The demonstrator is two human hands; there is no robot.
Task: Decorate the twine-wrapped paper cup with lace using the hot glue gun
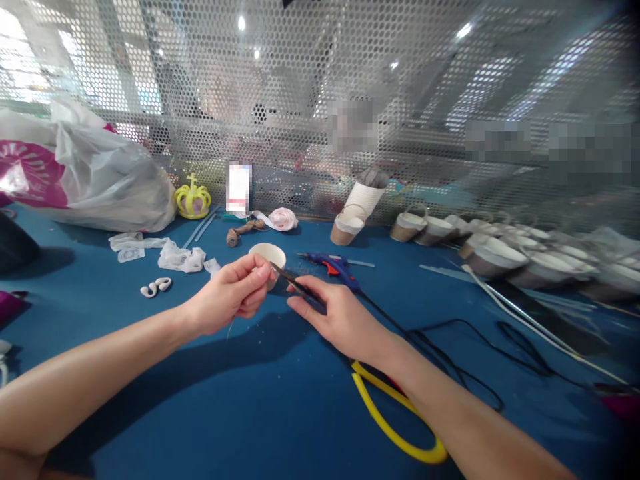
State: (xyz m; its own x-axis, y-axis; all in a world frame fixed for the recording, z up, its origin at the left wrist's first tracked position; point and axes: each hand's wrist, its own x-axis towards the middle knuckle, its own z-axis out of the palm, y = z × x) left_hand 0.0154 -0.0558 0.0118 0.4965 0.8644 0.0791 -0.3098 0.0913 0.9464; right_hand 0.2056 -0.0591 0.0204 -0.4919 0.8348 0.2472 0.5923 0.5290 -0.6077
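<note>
My left hand [240,290] is closed in a pinch above the table, on something thin and mostly hidden. A fine strand [231,329] hangs below its fingers. My right hand [337,313] is wrapped round a pair of scissors [295,283], whose dark blade tips reach the left fingertips. A yellow handle loop [400,437] shows below the right wrist and appears to belong to the scissors. Just behind the left fingers is a small white-rimmed cup [270,252], its lower part hidden by the hand. A blue glue gun [330,262] lies beyond my right hand.
Several paper cups [500,257] stand at the right, near a black cable [450,360]. Behind are a ribbon roll [283,219], a twine bundle [245,230], a yellow crown [193,199] and a lit phone [239,189]. A plastic bag [115,180] fills the left, before a perforated screen [300,100].
</note>
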